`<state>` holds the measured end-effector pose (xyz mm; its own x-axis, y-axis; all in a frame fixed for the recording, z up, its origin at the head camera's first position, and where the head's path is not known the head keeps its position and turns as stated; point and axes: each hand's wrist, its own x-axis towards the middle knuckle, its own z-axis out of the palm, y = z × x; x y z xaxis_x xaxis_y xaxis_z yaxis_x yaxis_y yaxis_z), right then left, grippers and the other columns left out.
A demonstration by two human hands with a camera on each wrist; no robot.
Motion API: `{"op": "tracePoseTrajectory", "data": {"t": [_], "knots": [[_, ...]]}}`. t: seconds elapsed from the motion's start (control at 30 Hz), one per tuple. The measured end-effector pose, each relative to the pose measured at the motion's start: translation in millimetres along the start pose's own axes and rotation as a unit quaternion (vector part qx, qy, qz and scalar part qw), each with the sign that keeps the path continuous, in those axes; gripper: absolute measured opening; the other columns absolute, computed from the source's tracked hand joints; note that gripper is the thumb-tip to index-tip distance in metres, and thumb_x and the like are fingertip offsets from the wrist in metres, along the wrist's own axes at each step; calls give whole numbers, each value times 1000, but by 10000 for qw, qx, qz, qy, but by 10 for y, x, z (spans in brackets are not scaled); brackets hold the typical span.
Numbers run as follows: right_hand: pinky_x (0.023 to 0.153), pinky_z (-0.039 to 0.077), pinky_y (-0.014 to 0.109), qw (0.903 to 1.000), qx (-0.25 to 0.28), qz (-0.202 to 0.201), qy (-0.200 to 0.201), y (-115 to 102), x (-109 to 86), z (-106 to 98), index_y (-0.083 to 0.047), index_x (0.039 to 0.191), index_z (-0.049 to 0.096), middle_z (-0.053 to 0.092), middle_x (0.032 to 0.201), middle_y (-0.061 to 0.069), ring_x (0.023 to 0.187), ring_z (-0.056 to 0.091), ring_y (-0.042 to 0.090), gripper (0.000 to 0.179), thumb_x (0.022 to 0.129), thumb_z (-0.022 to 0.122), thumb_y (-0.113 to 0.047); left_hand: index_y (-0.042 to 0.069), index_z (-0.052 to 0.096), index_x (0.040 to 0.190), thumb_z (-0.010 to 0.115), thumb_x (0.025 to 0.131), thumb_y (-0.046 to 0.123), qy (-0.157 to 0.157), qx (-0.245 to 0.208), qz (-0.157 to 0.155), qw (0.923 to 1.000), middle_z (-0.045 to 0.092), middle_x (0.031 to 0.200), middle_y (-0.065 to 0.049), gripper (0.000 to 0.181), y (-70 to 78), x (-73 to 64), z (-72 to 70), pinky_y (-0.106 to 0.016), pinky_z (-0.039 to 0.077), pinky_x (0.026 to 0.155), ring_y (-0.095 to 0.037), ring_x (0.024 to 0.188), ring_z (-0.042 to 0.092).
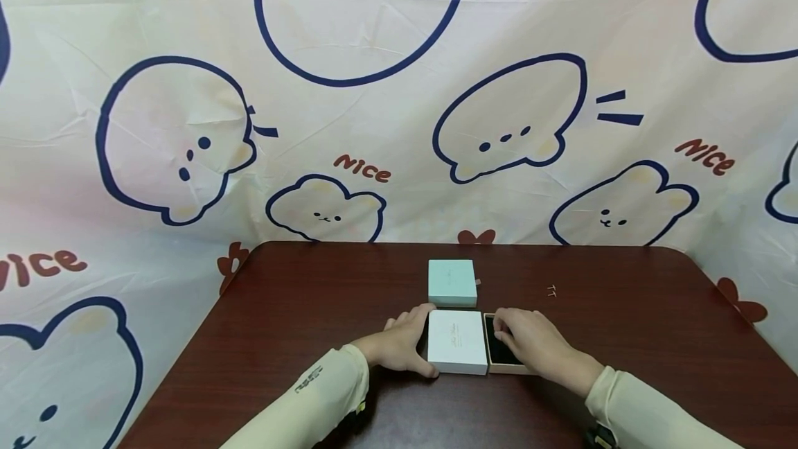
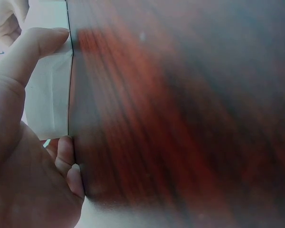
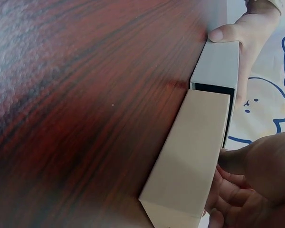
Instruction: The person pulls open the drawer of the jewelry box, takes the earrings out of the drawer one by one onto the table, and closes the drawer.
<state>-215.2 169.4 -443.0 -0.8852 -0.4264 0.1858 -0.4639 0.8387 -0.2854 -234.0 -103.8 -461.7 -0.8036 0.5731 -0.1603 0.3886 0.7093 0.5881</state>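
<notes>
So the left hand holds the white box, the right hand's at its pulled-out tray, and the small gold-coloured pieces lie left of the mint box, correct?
Not quite: the gold-coloured pieces lie right of the mint box, as the head view shows. The rest holds.

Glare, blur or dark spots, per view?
Head: soft sheen on the near tabletop, lettering on the white box too small to read; left wrist: hazy, tabletop blurred; right wrist: glare upper left, right hand shadowed.
</notes>
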Motion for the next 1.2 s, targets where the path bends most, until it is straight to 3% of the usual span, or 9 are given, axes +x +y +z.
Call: {"op": "tracePoseTrajectory", "data": {"t": [0.37,1.2], "knots": [[62,40,25,10000,-24,20,75,-7,-2,-47,-17,86,61,63,76,-8,61,41,0,15,92,73,-10,16,25,154,88,71,39,-7,-41,33,10000,41,150,-3,106,-3,7,-22,-31,26,87,-13,108,38],[53,34,21,9993,249,120,239,16,-46,-83,-15,87,62,59,72,-9,54,37,1,13,93,72,-9,16,23,156,88,72,41,-13,-47,-6,10000,39,153,-3,109,1,-13,1,-33,27,90,-13,112,39]]}}
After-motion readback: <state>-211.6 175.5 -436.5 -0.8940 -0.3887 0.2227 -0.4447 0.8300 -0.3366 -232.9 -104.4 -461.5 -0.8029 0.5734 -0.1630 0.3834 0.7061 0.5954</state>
